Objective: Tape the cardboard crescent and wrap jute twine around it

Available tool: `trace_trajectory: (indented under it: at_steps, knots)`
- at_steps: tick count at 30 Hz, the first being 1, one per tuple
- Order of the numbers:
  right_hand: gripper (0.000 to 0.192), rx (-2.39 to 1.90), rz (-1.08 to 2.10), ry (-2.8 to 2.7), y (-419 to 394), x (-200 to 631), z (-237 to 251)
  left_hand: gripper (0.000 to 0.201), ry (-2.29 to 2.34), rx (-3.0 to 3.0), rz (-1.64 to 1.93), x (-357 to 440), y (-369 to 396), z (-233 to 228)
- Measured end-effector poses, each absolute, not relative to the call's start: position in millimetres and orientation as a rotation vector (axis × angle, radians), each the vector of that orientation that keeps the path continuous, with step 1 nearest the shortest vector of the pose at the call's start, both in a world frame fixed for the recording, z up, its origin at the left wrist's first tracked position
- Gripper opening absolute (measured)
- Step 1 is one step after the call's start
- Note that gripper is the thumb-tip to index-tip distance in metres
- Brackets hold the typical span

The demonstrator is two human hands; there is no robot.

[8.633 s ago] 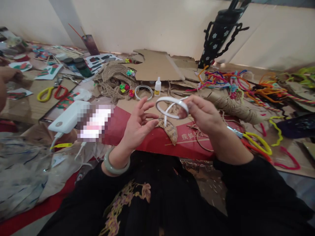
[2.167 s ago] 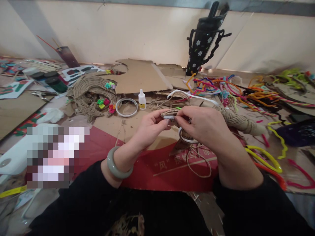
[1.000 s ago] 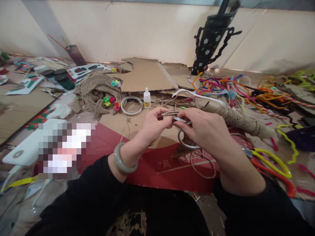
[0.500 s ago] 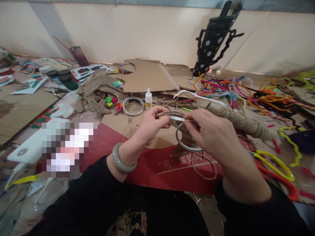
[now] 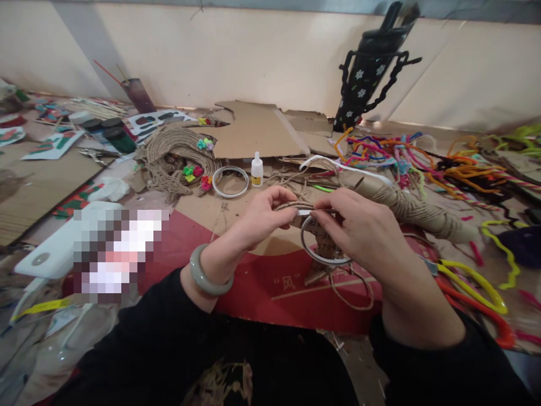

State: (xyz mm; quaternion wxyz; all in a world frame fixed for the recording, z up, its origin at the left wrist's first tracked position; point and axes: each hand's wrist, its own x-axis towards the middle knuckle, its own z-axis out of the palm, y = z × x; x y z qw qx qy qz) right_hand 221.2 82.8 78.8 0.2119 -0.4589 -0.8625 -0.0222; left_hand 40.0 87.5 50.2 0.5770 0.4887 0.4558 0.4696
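My left hand (image 5: pixel 264 217) pinches the left end of a small twine-wrapped cardboard piece (image 5: pixel 291 206) held above the red cardboard (image 5: pixel 253 282). My right hand (image 5: pixel 359 234) grips a thin roll of white double-sided tape (image 5: pixel 323 256), which hangs below its fingers. A short white strip of tape (image 5: pixel 305 212) runs from the roll along the piece's edge between both hands. A grey-green bangle (image 5: pixel 207 276) sits on my left wrist.
A second tape ring (image 5: pixel 230 181) and a small glue bottle (image 5: pixel 256 169) lie beyond my hands. Coiled jute work (image 5: pixel 175 155) is at left, a twine-wrapped tube (image 5: pixel 406 208) and coloured pipe cleaners (image 5: pixel 401 149) at right, yellow-and-red scissors (image 5: pixel 477 282) near my right arm.
Earlier my right hand held the tape roll up with a loose strip; since then both hands came together on the twine piece, and the strip now lies along its edge.
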Motion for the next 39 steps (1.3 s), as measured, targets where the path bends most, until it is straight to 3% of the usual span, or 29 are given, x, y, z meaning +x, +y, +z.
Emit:
trace_trajectory:
  at_steps: [11,16,28,39]
  knots:
    - [0.01,-1.214,0.158,-2.487,83,223,79,0.025,0.957,1.198,0.741,25,88,57]
    - [0.008,-1.119,0.258,-2.523,84,225,77,0.046,0.863,1.292,0.594,18,91,61]
    - [0.008,-1.119,0.286,-2.625,86,225,78,0.033,0.806,1.488,0.313,16,96,63]
    - [0.014,-1.015,0.15,-2.539,89,232,77,0.023,0.876,1.325,0.509,18,95,61]
